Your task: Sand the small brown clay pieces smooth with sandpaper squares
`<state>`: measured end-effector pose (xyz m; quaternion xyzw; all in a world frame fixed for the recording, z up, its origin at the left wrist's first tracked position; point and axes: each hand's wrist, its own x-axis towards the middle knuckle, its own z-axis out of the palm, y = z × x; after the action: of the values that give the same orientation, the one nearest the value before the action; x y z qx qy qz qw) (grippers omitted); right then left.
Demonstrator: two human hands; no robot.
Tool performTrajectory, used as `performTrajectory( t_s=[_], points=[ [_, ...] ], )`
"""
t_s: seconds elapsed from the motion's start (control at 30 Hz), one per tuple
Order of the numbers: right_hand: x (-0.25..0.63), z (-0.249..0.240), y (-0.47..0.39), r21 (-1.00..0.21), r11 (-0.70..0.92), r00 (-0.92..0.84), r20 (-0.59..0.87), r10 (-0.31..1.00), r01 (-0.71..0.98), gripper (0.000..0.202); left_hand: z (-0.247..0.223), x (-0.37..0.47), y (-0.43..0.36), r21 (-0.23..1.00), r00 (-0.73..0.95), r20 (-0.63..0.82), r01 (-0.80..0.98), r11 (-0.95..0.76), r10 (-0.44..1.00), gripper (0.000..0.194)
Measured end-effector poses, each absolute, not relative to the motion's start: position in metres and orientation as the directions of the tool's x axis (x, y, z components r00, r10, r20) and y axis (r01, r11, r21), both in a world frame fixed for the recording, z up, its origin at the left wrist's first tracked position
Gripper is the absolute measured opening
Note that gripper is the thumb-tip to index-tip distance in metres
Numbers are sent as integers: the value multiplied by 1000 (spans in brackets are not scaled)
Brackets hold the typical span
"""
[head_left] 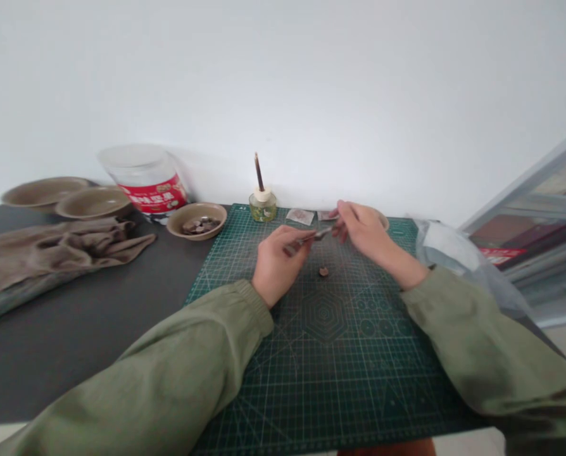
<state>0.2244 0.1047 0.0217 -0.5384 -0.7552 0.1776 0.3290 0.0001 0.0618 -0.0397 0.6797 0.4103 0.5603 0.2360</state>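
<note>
Over the green cutting mat (pixel 283 380), my left hand (pixel 279 259) is closed in a pinch on a small, thin, shiny grey piece (pixel 320 235) that points to the right. My right hand (pixel 361 231) comes in from the other side, fingers bent together close to that piece's right end. Blur hides what its fingertips grip, if anything. Below the two hands, a small brownish-pink lump (pixel 323 271) lies on the mat.
Left of the mat are a bowl of small dark pieces (pixel 196 231), a red-labelled plastic tub (pixel 145 180), two more bowls (pixel 45 190) and a crumpled brown cloth (pixel 59 250). A glass bottle (pixel 263 208), small packets (pixel 300 217) and a plastic bag (pixel 454 250) line the back and right.
</note>
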Motion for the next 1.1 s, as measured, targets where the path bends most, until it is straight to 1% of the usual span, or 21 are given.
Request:
performTrajectory(
  t_s=[0.03,0.07,0.13,0.2,0.27,0.37,0.5,0.53,0.57,0.67,0.7,0.8,0.83,0.87,0.93,1.03,1.1],
  points=[
    [228,21,92,-671,352,-220,277,935,652,69,-38,0,60,754,51,600,296,-586,798,22],
    [232,20,79,-712,345,-238,251,938,611,70,-37,1,58,730,70,628,295,-617,775,30],
    [240,17,55,-769,330,-272,210,939,547,65,-35,1,54,687,107,669,289,-666,736,39],
    [246,13,36,-828,317,-289,197,937,462,51,-34,1,52,657,145,693,276,-701,707,42],
    [250,8,24,-845,341,-281,238,930,413,46,-32,1,49,644,183,700,256,-721,690,41],
    [252,1,16,-866,364,-247,291,924,342,40,-31,2,47,666,225,679,212,-715,699,40],
    [253,-12,15,-887,399,-155,371,916,233,33,-34,5,47,773,261,578,127,-621,773,58],
    [254,-15,15,-885,411,-131,391,911,221,32,-34,5,47,804,279,541,105,-585,794,57],
    [254,-18,15,-884,417,-115,402,909,212,31,-34,5,46,833,306,501,83,-547,810,53],
    [256,-24,17,-897,405,-82,397,914,179,32,-28,2,45,894,400,400,27,-447,825,32],
    [256,-25,17,-902,397,-72,390,918,169,32,-25,1,44,904,421,381,15,-427,823,31],
    [255,-27,17,-911,383,-40,382,923,153,34,-20,2,42,915,450,356,8,-403,819,42],
    [255,-27,16,-910,381,-37,380,924,160,34,-20,3,42,916,452,353,12,-401,819,43],
    [254,-27,15,-909,380,-40,379,924,173,34,-20,4,42,917,442,351,18,-399,826,40],
    [253,-28,13,-898,383,-68,377,923,218,33,-23,7,43,917,402,348,42,-396,847,30],
    [252,-28,10,-857,413,-153,383,911,308,33,-28,10,45,919,380,341,60,-390,860,23],
    [251,-28,10,-833,441,-219,387,896,333,32,-30,11,44,921,389,332,61,-384,859,20]
  ],
)
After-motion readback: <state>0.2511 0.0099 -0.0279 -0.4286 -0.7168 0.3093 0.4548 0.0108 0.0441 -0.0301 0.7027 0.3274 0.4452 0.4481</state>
